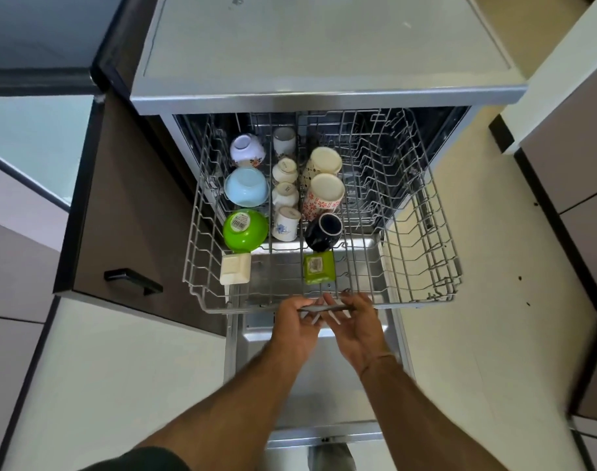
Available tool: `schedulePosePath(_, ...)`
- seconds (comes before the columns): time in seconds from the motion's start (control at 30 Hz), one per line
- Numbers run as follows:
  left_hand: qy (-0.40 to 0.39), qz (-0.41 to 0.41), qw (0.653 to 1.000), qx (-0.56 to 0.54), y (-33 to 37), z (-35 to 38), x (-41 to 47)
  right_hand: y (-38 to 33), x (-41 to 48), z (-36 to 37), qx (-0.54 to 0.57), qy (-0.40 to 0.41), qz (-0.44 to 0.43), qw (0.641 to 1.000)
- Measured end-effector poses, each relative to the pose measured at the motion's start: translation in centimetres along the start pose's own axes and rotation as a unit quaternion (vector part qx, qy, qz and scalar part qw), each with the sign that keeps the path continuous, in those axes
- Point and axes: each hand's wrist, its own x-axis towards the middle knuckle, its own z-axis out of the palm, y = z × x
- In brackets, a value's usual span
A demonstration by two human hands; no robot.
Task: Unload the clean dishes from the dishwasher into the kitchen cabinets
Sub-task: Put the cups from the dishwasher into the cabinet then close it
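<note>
The dishwasher's upper wire rack is pulled out over the open door. My left hand grips the rack's front handle bar. My right hand is at the same bar with its fingers spread. On the rack's left side, upside down, are a green bowl, a light blue bowl, a white flowered bowl, several small white cups, two patterned mugs, a dark mug, a cream square dish and a green square dish.
The rack's right half holds no dishes. A brown cabinet door with a black handle stands open at the left. The dishwasher's top lies beyond the rack. A cream floor and cabinet fronts are on the right.
</note>
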Motion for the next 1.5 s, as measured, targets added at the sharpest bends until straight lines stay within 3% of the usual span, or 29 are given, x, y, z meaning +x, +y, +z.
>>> schedulePosePath(0.23, 0.015, -0.019, 1.000, 0.015, 0.4, 0.1, -0.8, 0.2, -0.4, 0.2, -0.012, 0.032, -0.015, 0.999)
schedulePosePath(0.47, 0.073, -0.022, 0.996, 0.055, 1.4, -0.1, -1.4, 0.6, -1.1, 0.5, -0.138, 0.125, -0.041, 0.982)
schedulePosePath(0.53, 0.113, -0.024, 0.990, 0.075, 1.9, -0.3, -1.5, 0.7, -1.3, 0.7, -0.222, 0.199, -0.058, 0.953)
schedulePosePath(0.63, 0.153, -0.026, 0.983, 0.101, 2.9, -0.6, -2.2, 0.5, -1.9, 1.4, -0.346, 0.305, -0.102, 0.881)
schedulePosePath(0.83, 0.125, -0.049, 0.977, 0.164, 5.6, -0.9, -4.3, 0.1, -3.5, 3.1, -0.322, 0.287, -0.124, 0.894)
schedulePosePath(1.17, 0.102, -0.065, 0.963, 0.241, 8.9, -2.4, -6.2, -0.2, -6.6, 4.1, -0.375, 0.267, -0.160, 0.873)
schedulePosePath(1.3, 0.149, -0.039, 0.948, 0.280, 9.6, -2.3, -5.6, -0.7, -6.9, 5.5, -0.402, 0.248, -0.192, 0.861)
schedulePosePath(1.5, 0.203, 0.062, 0.922, 0.324, 12.2, -0.4, -3.5, -1.7, -4.3, 9.7, -0.475, 0.174, -0.225, 0.833)
